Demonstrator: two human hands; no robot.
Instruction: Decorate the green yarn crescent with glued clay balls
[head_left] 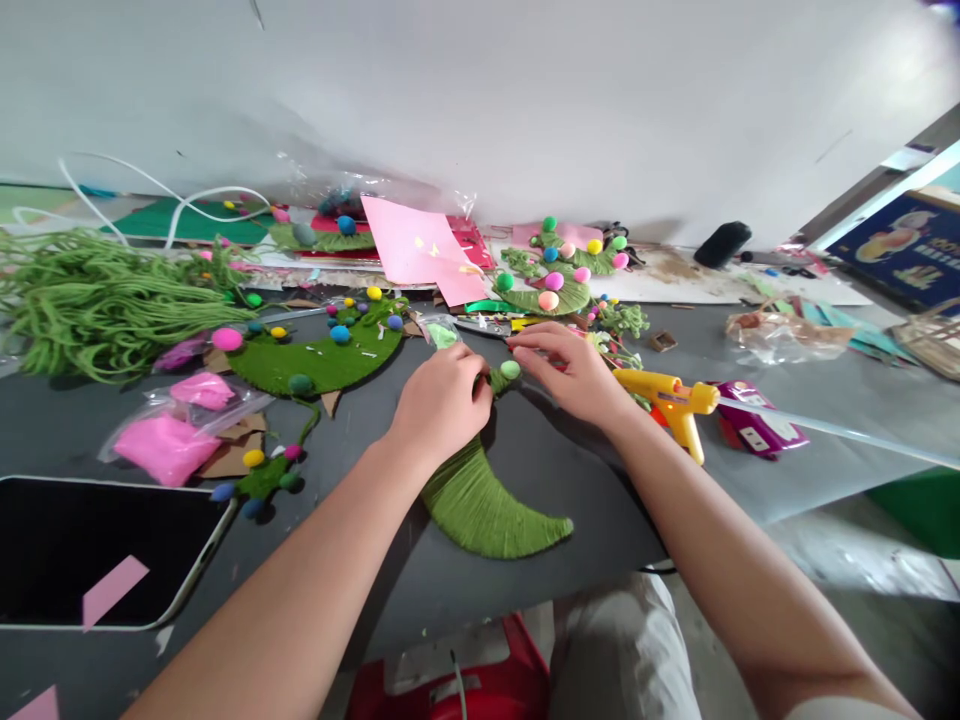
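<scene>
A crescent wrapped in green yarn [495, 505] lies on the dark table in front of me, its lower tip pointing right. My left hand [444, 398] is closed around its upper part. A pale green ball [510, 370] sits at the crescent's top end, just right of the left fingers. My right hand [562, 368] is beside that ball, fingers stretched loosely toward it; I see nothing held in them. Right of this hand rests a yellow glue gun [675, 400] with a long clear glue stick in its back.
Left are green yarn strands [112, 300], a decorated green crescent [322, 355], pink bags of material [169, 445] and a phone [112, 550]. Pink paper [416, 245] and another ball-covered piece [555, 285] lie behind. A purple power strip [761, 420] is right; a red stool [457, 680] is below.
</scene>
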